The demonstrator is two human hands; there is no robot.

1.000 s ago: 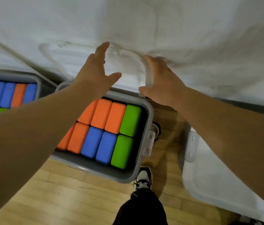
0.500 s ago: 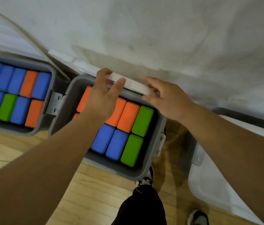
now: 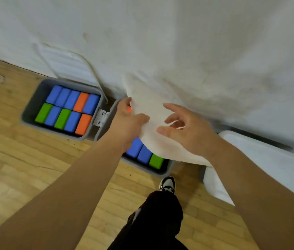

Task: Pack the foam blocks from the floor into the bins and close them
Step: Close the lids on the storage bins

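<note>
Here the left hand (image 3: 126, 123) pinches the white lid (image 3: 151, 112) at its nine-o'clock edge while the right hand (image 3: 186, 130), fingers spread, presses its top, tilting it down to cover the middle bin (image 3: 149, 170) of foam blocks (image 3: 140, 150).

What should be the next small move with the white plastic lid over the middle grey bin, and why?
Probably lower the white plastic lid flat onto the middle grey bin. It is tilted, with blue and green foam blocks uncovered at the near edge. The left hand grips its left edge; the right hand rests open on top.
</note>
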